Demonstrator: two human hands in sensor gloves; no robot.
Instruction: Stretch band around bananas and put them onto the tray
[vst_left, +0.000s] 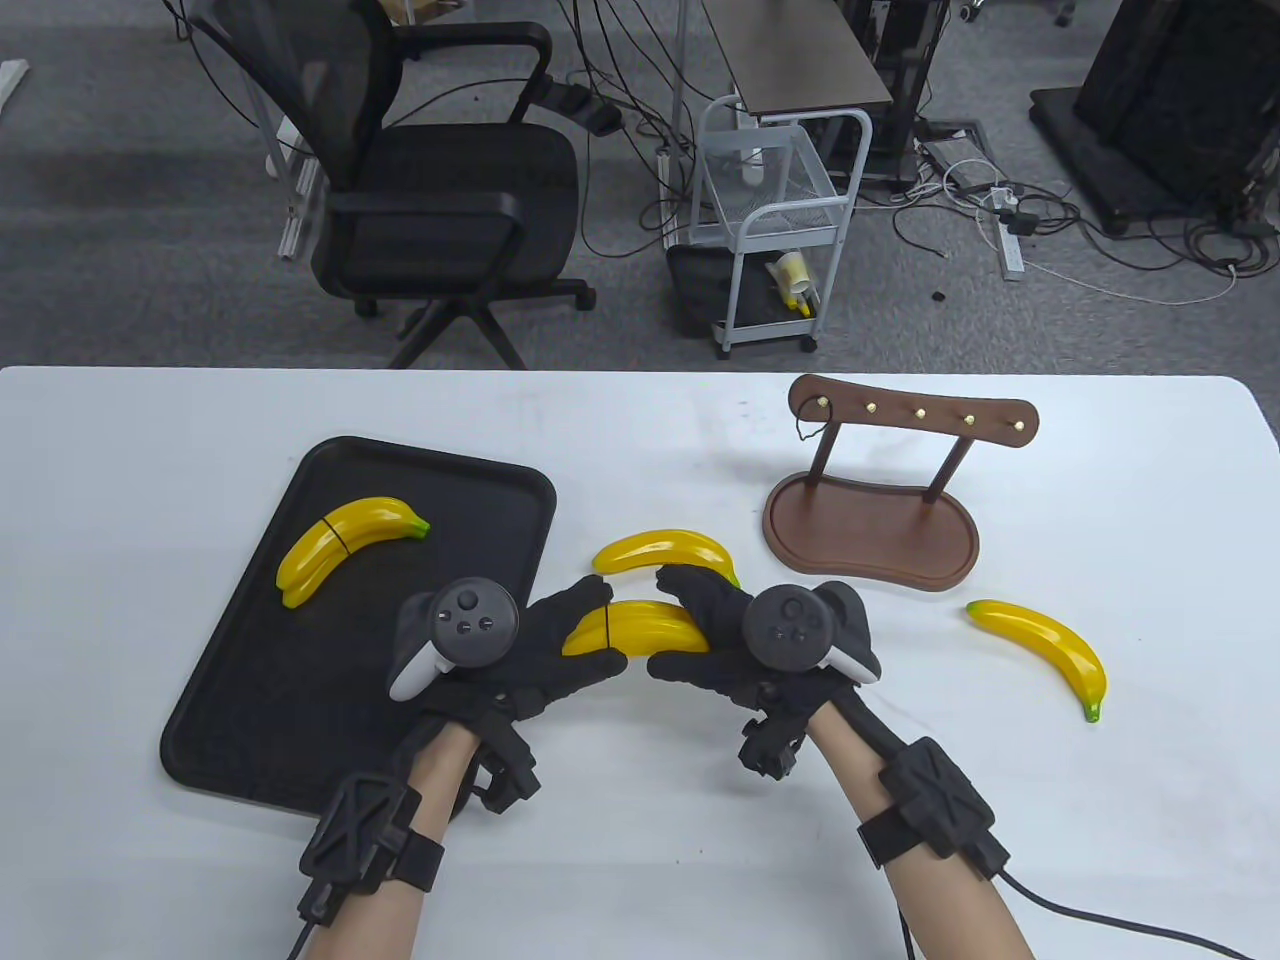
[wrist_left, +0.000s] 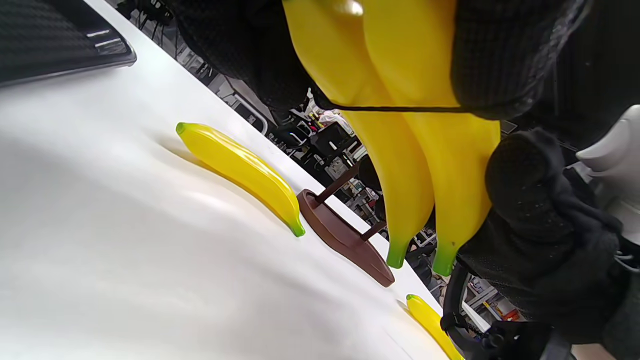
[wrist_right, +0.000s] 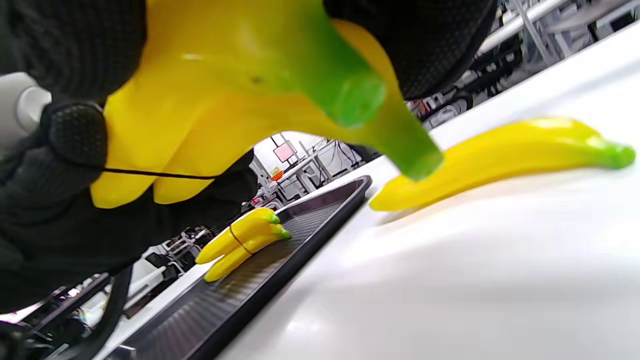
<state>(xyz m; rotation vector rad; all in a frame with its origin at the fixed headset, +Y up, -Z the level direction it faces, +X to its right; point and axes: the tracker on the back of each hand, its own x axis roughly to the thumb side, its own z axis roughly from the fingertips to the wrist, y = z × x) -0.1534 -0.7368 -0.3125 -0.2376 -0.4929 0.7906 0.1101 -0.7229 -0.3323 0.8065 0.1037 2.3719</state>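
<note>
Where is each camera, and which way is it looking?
Table view: above, looking down at the table; both forearms, left hand and right hand show.
Left wrist view: low by the left wrist, facing the stand; gloved fingers show.
Right wrist view: low by the right wrist, facing the tray; gloved fingers show.
All share the held bananas.

Your gloved hands (wrist_right: 65, 165) grip two bananas (wrist_right: 210, 100) circled by a thin black band (wrist_right: 160, 174). Beyond, a banded pair (wrist_right: 240, 240) lies on the black tray (wrist_right: 300, 235); one loose banana (wrist_right: 500, 155) rests on the white worktop (wrist_right: 450, 280).
</note>
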